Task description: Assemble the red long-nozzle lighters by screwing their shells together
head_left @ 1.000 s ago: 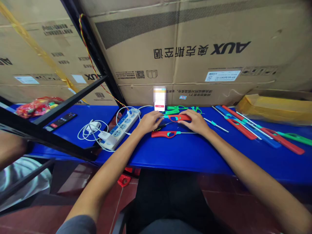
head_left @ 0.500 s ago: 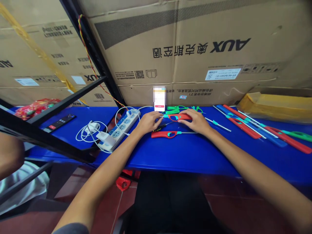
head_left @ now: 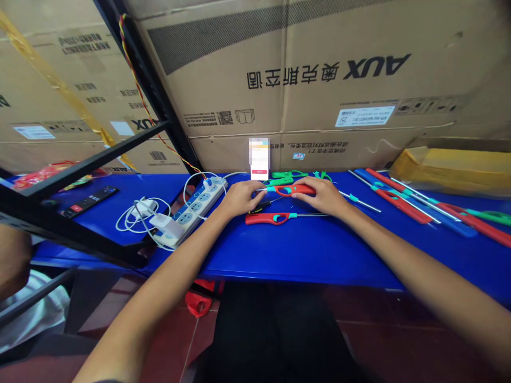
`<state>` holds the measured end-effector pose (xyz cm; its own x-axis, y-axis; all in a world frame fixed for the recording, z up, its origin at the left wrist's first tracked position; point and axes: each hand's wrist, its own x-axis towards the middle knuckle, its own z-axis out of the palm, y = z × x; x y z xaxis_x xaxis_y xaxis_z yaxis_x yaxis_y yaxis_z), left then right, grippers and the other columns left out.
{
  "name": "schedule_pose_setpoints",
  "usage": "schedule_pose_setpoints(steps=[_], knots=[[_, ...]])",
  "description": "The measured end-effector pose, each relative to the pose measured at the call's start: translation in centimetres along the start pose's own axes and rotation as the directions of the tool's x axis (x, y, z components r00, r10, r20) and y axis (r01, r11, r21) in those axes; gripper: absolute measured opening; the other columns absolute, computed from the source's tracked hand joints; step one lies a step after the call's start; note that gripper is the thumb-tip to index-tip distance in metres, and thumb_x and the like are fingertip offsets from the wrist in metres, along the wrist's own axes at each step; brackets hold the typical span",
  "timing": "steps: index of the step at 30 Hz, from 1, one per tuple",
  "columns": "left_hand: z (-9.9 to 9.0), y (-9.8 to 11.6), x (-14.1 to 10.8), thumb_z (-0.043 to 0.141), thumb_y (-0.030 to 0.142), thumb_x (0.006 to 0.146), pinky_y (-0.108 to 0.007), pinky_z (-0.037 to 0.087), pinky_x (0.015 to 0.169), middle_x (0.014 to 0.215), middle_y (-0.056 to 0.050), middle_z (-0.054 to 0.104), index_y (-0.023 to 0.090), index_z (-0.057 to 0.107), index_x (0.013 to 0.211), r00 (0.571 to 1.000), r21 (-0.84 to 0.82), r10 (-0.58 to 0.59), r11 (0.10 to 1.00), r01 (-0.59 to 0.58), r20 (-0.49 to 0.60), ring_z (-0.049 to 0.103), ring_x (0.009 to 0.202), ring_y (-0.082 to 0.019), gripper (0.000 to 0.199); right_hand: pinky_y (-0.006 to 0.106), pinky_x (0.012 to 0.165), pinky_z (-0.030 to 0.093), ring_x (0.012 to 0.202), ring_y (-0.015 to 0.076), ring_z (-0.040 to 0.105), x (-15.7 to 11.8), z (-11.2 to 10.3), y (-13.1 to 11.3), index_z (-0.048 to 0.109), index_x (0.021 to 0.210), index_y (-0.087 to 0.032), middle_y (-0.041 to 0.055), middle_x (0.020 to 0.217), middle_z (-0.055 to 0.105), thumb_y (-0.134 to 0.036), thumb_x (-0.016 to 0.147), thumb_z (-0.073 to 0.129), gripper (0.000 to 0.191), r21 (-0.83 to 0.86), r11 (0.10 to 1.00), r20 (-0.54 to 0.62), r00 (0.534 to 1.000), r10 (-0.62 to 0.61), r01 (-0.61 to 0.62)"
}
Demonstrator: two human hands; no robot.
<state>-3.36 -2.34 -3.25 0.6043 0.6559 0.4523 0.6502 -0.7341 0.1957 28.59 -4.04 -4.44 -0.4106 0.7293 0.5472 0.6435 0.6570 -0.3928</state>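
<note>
While the right hand (head_left: 324,196) grasps the handle of a red lighter (head_left: 299,190), the left hand (head_left: 242,198) pinches its rod end, past the teal collar (head_left: 271,189). Lighter's held crosswise between them; can't tell if it touches the blue table (head_left: 255,258).

Status, my read: handle, collar and rod look joined on this one, so it's mid-work. Left fingers cover the rod, so can't confirm it's finished.

Just nearer the person: second red lighter (head_left: 265,218), flat on the table, rod attached. Looks assembled; can't tell if it counts as done. Screwdriver (head_left: 262,205) lies beside the left hand, not in use.

Behind the held one: green lighters (head_left: 281,181), lying down, rods not clear. Likely not done, low confidence.

Beyond the right hand: a rod (head_left: 365,203) with a collar, no handle visible. Farther right, a group of red and blue lighters (head_left: 417,207), rods overlapping. Done or waiting, can't tell.

Back: lit phone (head_left: 259,162) upright by the cardboard box (head_left: 319,101). Power strip (head_left: 195,206) on the left.
</note>
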Motion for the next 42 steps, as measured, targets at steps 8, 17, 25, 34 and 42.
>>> schedule_pose_setpoints(steps=[8, 17, 25, 34, 42], knots=[[0.3, 0.4, 0.2, 0.057, 0.044, 0.111, -0.039, 0.056, 0.088, 0.121, -0.012, 0.085, 0.02, 0.079, 0.127, 1.0, -0.096, 0.011, 0.995, -0.01, 0.018, 0.079, 0.101, -0.027, 0.036, 0.054, 0.1, 0.062, 0.111, 0.0343, 0.08, 0.0, 0.4, -0.5, 0.08, 0.12, -0.028, 0.0087, 0.12, 0.085, -0.05, 0.103, 0.077, 0.028, 0.027, 0.999, 0.034, 0.999, -0.042, 0.041], [1.4, 0.8, 0.2, 0.066, 0.039, 0.105, -0.032, 0.049, 0.075, 0.093, -0.006, 0.081, 0.019, 0.076, 0.102, 0.998, -0.222, -0.041, 0.975, 0.03, -0.045, 0.071, 0.079, -0.02, 0.023, 0.051, 0.1, 0.062, 0.112, 0.0322, 0.078, -0.2, 0.4, -0.5, 0.082, 0.13, -0.033, 0.0072, 0.123, 0.084, -0.048, 0.106, 0.075, 0.03, -0.015, 0.995, 0.048, 0.994, -0.097, 0.098], [1.5, 0.8, 0.2, 0.075, 0.037, 0.095, -0.028, 0.042, 0.065, 0.074, 0.002, 0.068, 0.021, 0.065, 0.087, 0.992, -0.308, -0.118, 0.946, 0.097, -0.051, 0.059, 0.066, -0.016, 0.021, 0.046, 0.088, 0.062, 0.099, 0.0294, 0.075, -0.5, 0.5, -0.6, 0.08, 0.142, -0.033, 0.0092, 0.114, 0.081, -0.05, 0.111, 0.066, 0.038, -0.205, 0.957, 0.059, 0.979, -0.197, 0.205], [1.2, 1.5, 0.1, 0.075, 0.038, 0.094, -0.029, 0.036, 0.063, 0.071, 0.002, 0.063, 0.021, 0.06, 0.084, 0.991, -0.263, -0.122, 0.959, 0.104, -0.056, 0.053, 0.065, -0.016, 0.024, 0.044, 0.085, 0.062, 0.097, 0.0286, 0.075, -0.6, 0.5, -0.9, 0.079, 0.142, -0.03, 0.0095, 0.112, 0.08, -0.055, 0.112, 0.064, 0.042, -0.115, 0.968, 0.059, 0.974, -0.219, 0.225], [1.1, 1.0, 0.0, 0.072, 0.039, 0.099, -0.03, 0.042, 0.068, 0.079, 0.0, 0.07, 0.02, 0.066, 0.091, 0.996, -0.245, -0.053, 0.969, 0.036, -0.066, 0.059, 0.07, -0.017, 0.021, 0.045, 0.088, 0.062, 0.099, 0.0295, 0.075, -0.5, 0.6, -1.0, 0.08, 0.142, -0.033, 0.0081, 0.113, 0.08, -0.052, 0.111, 0.067, 0.039, -0.058, 0.98, 0.034, 0.982, -0.186, 0.188]])
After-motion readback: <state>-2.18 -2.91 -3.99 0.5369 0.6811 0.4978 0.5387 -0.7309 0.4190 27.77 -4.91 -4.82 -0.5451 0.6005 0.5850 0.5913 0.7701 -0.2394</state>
